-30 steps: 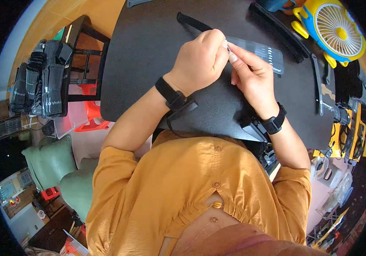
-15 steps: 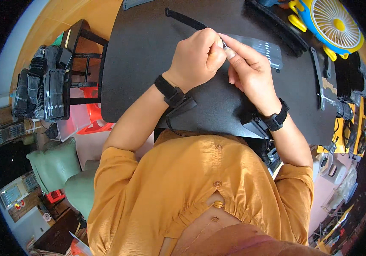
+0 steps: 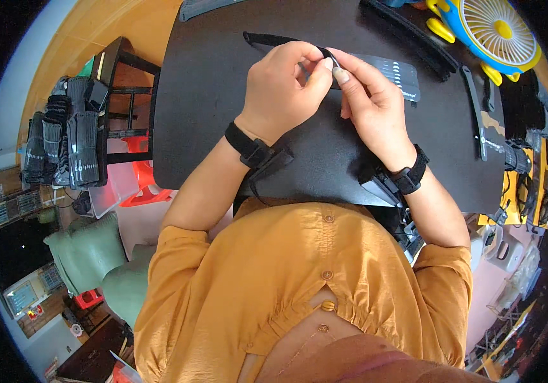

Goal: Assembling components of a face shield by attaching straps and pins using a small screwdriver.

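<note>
A black fabric strap (image 3: 266,39) runs through both hands above the dark table. Its free end sticks out to the left, beyond my left hand (image 3: 285,86), which pinches the strap between thumb and fingers. Close beside it, my right hand (image 3: 376,96) grips the strap's other end with thumb and forefinger; the fingertips partly hide that end. Behind my right hand lies a flat grey printed piece (image 3: 405,82), partly covered by the hand. Each wrist wears a black band with a small dark device.
A blue and yellow fan (image 3: 501,32) stands at the far right. Near it lie a bundle of long black straps (image 3: 408,38) and a narrow dark strip (image 3: 475,115). Stacked packs of dark straps (image 3: 63,137) sit on a stool at the left. A green chair (image 3: 85,249) is lower left.
My left hand has tilted and opened its curl slightly, showing more of the strap between the fingers. The strap's free end has dropped a little. My right hand keeps its grip.
</note>
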### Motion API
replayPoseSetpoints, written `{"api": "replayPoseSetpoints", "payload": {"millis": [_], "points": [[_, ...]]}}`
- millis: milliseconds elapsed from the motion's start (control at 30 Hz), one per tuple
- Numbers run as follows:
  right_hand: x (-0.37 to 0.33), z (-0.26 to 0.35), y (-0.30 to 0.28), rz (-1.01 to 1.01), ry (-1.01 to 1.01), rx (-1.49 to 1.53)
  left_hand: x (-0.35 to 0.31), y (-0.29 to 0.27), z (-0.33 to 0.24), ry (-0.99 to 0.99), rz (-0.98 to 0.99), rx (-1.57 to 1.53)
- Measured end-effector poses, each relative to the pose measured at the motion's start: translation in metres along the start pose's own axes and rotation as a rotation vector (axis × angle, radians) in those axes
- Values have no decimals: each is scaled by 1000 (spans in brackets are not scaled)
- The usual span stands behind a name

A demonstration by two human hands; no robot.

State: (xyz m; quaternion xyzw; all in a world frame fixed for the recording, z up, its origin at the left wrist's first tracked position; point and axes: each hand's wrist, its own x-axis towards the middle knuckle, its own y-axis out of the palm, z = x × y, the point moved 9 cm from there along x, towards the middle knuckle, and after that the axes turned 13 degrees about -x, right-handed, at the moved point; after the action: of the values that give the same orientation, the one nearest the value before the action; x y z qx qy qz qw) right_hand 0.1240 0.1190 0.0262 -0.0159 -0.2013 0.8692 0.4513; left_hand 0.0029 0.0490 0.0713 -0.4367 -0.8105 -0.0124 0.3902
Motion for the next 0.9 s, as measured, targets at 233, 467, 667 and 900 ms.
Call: {"api": "replayPoseSetpoints", "payload": {"millis": [233, 467, 667, 900], "points": [[-1, 11, -5, -93, -160, -145, -1, -1, 3, -50, 12, -44], [-1, 10, 0, -62, -190, -206, -9, 3, 26, -262, 29, -143], [-1, 12, 1, -53, -250, -266, -14, 9, 30, -229, 132, -110], [-1, 5, 3, -26, -186, -214, -12, 10, 25, -172, 161, -76]]}}
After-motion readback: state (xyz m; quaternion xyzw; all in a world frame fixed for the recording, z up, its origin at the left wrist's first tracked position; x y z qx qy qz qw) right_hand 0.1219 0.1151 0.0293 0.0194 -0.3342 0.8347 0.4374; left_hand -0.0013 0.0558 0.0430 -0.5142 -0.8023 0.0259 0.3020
